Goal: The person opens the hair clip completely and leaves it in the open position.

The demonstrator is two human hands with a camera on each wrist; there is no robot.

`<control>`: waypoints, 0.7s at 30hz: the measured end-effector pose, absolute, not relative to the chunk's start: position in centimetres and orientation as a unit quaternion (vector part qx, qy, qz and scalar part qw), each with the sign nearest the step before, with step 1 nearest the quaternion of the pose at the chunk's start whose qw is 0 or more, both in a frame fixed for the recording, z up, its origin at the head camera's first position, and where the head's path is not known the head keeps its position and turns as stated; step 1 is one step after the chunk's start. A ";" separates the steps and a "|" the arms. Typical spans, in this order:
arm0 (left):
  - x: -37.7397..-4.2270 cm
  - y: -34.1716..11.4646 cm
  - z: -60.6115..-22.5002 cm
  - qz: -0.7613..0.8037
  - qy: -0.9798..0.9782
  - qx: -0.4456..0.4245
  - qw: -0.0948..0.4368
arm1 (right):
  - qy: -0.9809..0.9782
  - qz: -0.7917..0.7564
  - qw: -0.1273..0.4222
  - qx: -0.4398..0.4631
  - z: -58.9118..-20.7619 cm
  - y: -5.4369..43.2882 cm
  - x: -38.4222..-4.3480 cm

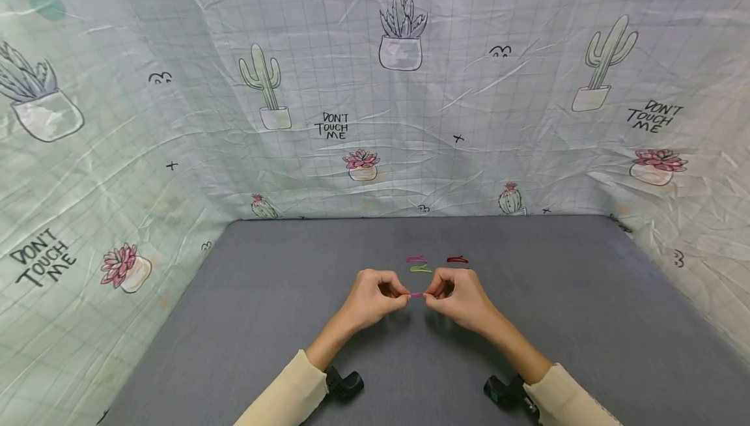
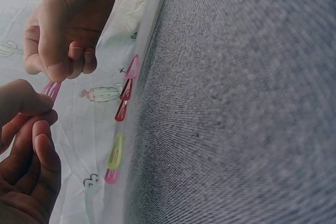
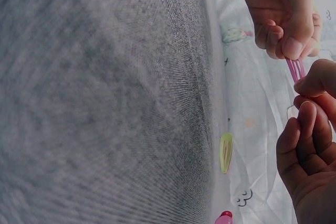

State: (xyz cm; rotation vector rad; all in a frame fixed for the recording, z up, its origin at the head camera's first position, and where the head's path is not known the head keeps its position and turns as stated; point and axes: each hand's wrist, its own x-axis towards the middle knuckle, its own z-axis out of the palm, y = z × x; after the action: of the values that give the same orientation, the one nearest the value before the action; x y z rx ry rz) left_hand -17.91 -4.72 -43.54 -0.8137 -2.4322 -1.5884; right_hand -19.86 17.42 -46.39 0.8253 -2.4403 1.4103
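Observation:
Between my two hands, above the grey table, a pink snap hair clip (image 1: 416, 294) is stretched sideways. The thumb and forefinger of my left hand (image 1: 374, 298) pinch one end, and those of my right hand (image 1: 461, 299) pinch the other. Up close in the left wrist view, the slotted middle of the pink clip (image 2: 51, 91) shows between the fingertips; both its ends are covered. Just beyond the hands lie a yellow-green hair clip (image 1: 420, 269), another pink hair clip (image 1: 416, 258) and red hair clips (image 1: 458, 259).
The grey table (image 1: 293, 263) reaches back to a hanging cloth (image 1: 422, 113) printed with cacti, which also encloses both sides. A black wrist device (image 1: 344, 383) sits at the left sleeve, another wrist device (image 1: 506, 392) at the right.

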 end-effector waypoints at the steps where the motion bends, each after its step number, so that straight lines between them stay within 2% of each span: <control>1: -18.0 -4.7 -43.6 -0.525 -0.805 -0.269 0.062 | -0.826 0.478 0.103 0.281 -46.4 17.4 -19.9; 8: -18.0 -4.7 -43.7 -0.524 -0.805 -0.271 0.059 | -0.822 0.479 0.107 0.287 -46.5 17.4 -19.9; 15: -20.1 -5.1 -46.7 -0.517 -0.808 -0.273 0.067 | -0.822 0.483 0.103 0.282 -46.3 17.3 -19.8; 21: -20.1 -5.2 -46.7 -0.515 -0.807 -0.280 0.072 | -0.824 0.482 0.102 0.280 -46.4 17.4 -19.9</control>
State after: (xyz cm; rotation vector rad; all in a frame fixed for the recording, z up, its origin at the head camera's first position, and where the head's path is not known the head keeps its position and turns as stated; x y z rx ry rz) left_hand -20.08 -5.16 -46.75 -0.8422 -2.4240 -1.5482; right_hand -19.89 17.37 -46.39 0.8273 -2.4326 1.4213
